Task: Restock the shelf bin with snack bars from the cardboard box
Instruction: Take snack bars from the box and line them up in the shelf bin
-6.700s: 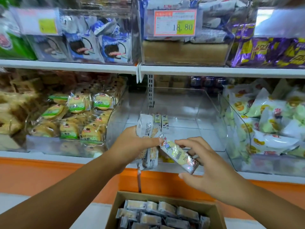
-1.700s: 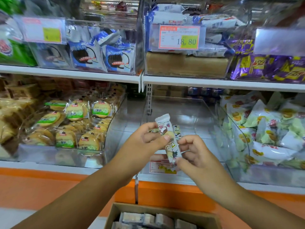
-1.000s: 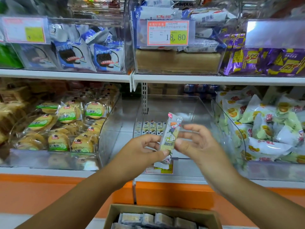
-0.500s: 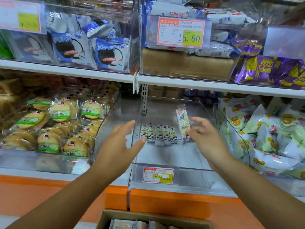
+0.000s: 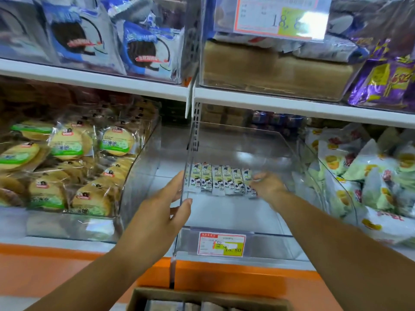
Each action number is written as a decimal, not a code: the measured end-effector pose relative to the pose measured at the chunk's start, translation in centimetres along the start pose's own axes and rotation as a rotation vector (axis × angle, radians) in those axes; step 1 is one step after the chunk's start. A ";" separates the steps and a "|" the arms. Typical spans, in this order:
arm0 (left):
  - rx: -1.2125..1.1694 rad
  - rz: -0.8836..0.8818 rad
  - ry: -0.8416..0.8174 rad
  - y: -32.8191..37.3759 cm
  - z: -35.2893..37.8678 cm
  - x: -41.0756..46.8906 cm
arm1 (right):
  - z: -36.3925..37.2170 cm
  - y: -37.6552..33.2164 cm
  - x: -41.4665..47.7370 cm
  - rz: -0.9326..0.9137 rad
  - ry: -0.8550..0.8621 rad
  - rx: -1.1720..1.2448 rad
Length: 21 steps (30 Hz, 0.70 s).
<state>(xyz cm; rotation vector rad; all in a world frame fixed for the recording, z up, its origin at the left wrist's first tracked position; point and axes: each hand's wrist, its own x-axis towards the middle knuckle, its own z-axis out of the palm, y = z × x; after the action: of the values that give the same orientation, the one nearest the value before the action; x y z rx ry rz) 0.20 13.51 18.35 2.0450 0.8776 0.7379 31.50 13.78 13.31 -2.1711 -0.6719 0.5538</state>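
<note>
While your right hand (image 5: 267, 186) pinches the end snack bar (image 5: 248, 179) deep in the shelf bin (image 5: 269, 245), nudge it flush against the row of bars (image 5: 215, 179) and square its lower edge before letting go, since a skewed bar would likely throw off later rows. Your left hand (image 5: 161, 212) clasps the bin's left wall, fingers outside, thumb inside: a good brace. Only one row lies mid-frame, so I'd say most of the restock is ahead. At the bottom edge waits the cardboard box (image 5: 139, 298) with more stock. Round cakes (image 5: 71, 142) on the left and pale packets (image 5: 368, 167) on the right sit behind their own walls, so only the bin's tall sides crowd your wrists.
</note>
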 end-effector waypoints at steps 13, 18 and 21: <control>0.065 0.018 -0.025 -0.3 -1.1 -2.2 | -3.1 -3.1 -7.8 -0.430 -0.021 -0.061; 0.226 0.222 0.148 -0.9 -2.0 -6.6 | -4.6 -2.3 -19.5 -0.737 0.072 0.353; 0.403 0.224 -0.029 -2.9 0.2 -9.9 | -1.8 3.2 -23.5 -0.733 0.019 0.323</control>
<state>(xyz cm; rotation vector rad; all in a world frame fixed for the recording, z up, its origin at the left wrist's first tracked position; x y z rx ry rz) -6.44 7.04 13.88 2.5364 0.8397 0.6887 15.46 -3.54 15.78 -1.4838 -1.1962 0.2224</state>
